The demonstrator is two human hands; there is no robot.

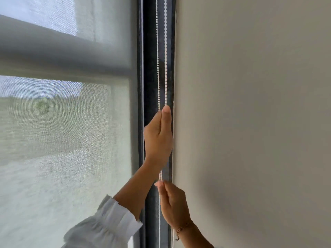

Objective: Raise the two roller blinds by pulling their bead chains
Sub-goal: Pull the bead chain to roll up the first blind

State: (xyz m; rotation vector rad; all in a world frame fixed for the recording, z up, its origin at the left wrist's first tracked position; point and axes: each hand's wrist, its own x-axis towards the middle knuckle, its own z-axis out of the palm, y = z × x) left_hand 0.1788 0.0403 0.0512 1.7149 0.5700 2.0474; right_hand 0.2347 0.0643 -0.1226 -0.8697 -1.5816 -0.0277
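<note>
A white bead chain [157, 59] hangs in two strands down the dark window frame [152, 83], next to the wall. My left hand [158, 138] is raised and pinches the chain at its fingertips, about mid-height. Below it, my right hand [172, 204] pinches the chain between thumb and fingers. A sheer grey roller blind [68, 131] covers the window on the left, with a grey horizontal bar [53, 52] showing across it.
A plain beige wall [250, 122] fills the right half of the view, close against the chain. My left arm wears a white ruffled sleeve [107, 222], and my right wrist carries a thin bracelet [183, 228].
</note>
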